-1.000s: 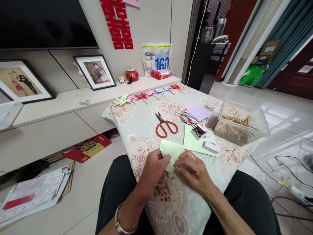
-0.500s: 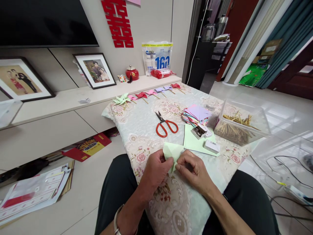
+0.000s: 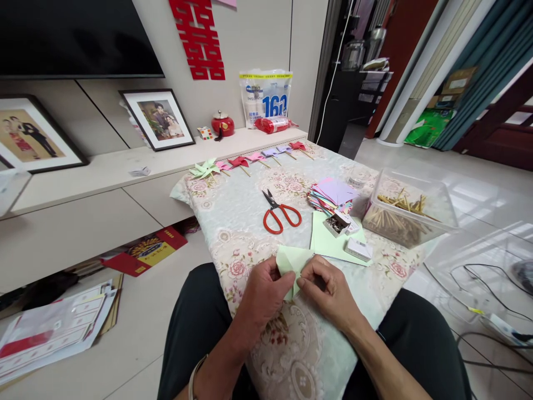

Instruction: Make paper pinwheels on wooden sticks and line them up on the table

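Both hands meet over a small piece of pale green paper (image 3: 291, 260) at the near edge of the table. The left hand (image 3: 264, 291) curls its fingers around the paper's left side, thumb on top, pinching it. The right hand (image 3: 328, 289) closes thumb and forefinger on the right edge of the same piece, its other fingers bent under. The paper is folded into a pointed shape: a flat flap rises above the fingertips, a narrow tip pokes down between the two thumbs. It is held just above the flowered tablecloth (image 3: 250, 205), over the person's lap.

Just beyond the right hand lies a flat sheet of green paper (image 3: 328, 244), with a small white box (image 3: 358, 249) resting on its right corner and an open box of pins (image 3: 336, 223) on its far edge. Beside that stands a stack of coloured paper squares (image 3: 333, 194). To the right sits a clear plastic tub (image 3: 410, 208) filled with wooden sticks. Red-handled scissors (image 3: 280, 212) lie closed in the middle of the cloth, well apart from the hands. Along the far edge a row of finished paper pinwheels (image 3: 245, 161) lies side by side. Nothing lies between the hands and these things.
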`<move>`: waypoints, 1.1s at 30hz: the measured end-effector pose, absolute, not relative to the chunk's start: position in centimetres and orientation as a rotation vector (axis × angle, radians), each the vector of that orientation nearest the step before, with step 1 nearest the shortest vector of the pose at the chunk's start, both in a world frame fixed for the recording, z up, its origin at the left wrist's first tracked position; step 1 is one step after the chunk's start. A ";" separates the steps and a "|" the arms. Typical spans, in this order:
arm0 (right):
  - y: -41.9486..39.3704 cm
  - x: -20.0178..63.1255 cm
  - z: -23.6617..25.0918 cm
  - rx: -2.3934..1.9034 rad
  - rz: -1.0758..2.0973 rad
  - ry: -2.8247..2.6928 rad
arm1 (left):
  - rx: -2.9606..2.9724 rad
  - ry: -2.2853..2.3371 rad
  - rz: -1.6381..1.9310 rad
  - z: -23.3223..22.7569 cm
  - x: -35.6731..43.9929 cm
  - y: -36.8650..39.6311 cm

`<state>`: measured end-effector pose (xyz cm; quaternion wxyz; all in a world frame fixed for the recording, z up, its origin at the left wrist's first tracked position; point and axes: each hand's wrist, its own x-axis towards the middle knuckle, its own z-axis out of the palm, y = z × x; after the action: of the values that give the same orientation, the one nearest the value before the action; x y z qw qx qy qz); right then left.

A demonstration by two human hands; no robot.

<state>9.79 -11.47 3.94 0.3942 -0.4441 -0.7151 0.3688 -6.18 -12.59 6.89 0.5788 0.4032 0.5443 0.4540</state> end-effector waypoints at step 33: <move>-11.0 11.5 3.2 -0.879 1.251 -1.341 | 1.023 1.137 0.669 7.4 -9.0 -10.8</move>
<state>11.50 -10.98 3.22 0.5262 -0.3674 -0.5608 0.5231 -9.02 -10.78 7.40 0.6713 0.4543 0.5048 0.2970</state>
